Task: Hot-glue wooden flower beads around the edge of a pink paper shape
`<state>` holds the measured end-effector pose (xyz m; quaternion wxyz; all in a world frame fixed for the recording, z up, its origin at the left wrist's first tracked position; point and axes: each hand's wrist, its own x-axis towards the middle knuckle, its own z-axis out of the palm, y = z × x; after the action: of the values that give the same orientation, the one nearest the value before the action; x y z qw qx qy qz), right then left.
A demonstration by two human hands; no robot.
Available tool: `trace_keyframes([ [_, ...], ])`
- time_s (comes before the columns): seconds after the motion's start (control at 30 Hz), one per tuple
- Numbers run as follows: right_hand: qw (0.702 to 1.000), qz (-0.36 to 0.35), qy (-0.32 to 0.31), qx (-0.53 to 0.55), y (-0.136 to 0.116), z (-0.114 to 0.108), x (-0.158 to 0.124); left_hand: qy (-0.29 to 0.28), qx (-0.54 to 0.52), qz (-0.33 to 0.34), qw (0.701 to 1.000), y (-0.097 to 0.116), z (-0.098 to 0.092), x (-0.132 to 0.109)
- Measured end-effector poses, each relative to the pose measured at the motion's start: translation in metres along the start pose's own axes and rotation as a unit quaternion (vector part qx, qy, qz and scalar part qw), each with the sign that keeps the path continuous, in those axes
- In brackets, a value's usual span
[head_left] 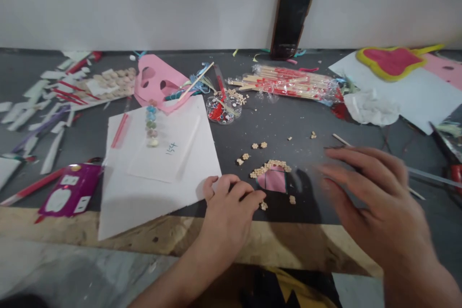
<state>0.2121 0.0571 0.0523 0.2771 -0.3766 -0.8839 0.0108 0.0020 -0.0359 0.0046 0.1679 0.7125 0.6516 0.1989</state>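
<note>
Dark tabletop [231, 139]: pink piece [277, 181] edged with pale bits [267, 168].
Left hand [231, 209] lies near, fingers bent, its hold I cannot tell; right hand [382, 197] hovers, fingers apart.

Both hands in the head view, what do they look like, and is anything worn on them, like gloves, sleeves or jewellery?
The bare five-fingered left hand has no glove, ring or bracelet showing. The bare right hand is ungloved too, with blurred fingertips. No sleeve or watch shows on either wrist.
</note>
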Motion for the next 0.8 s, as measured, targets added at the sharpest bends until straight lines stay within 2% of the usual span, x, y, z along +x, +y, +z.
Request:
trace_keyframes([
  [0.1,0.998,0.048,0.021,-0.041,0.008,-0.016,-0.028,0.015,0.002,0.012,1.000,0.000,0.005,0.000],
  [0.23,0.989,0.115,0.022,-0.088,0.019,-0.022,-0.069,0.008,0.002,0.010,1.000,0.000,0.004,0.000],
  [0.33,0.963,0.193,0.026,-0.188,0.033,-0.025,-0.095,0.011,-0.002,0.003,1.000,0.001,0.001,-0.002],
  [0.43,0.927,0.297,-0.030,-0.229,0.053,-0.029,-0.111,0.012,-0.002,0.005,1.000,0.000,-0.001,-0.003],
  [0.5,0.905,0.356,-0.089,-0.213,0.065,-0.031,-0.116,0.020,0.009,0.000,1.000,-0.001,-0.002,-0.005],
  [0.57,0.891,0.386,-0.120,-0.205,0.073,-0.030,-0.116,0.031,0.019,-0.011,0.999,-0.002,-0.002,-0.006],
  [0.7,0.889,0.378,-0.145,-0.214,0.074,-0.027,-0.101,0.039,0.027,-0.026,0.999,-0.006,-0.005,-0.009],
  [0.8,0.874,0.405,-0.169,-0.206,0.070,-0.027,-0.081,0.042,0.023,-0.027,0.998,-0.007,-0.006,-0.012],
])
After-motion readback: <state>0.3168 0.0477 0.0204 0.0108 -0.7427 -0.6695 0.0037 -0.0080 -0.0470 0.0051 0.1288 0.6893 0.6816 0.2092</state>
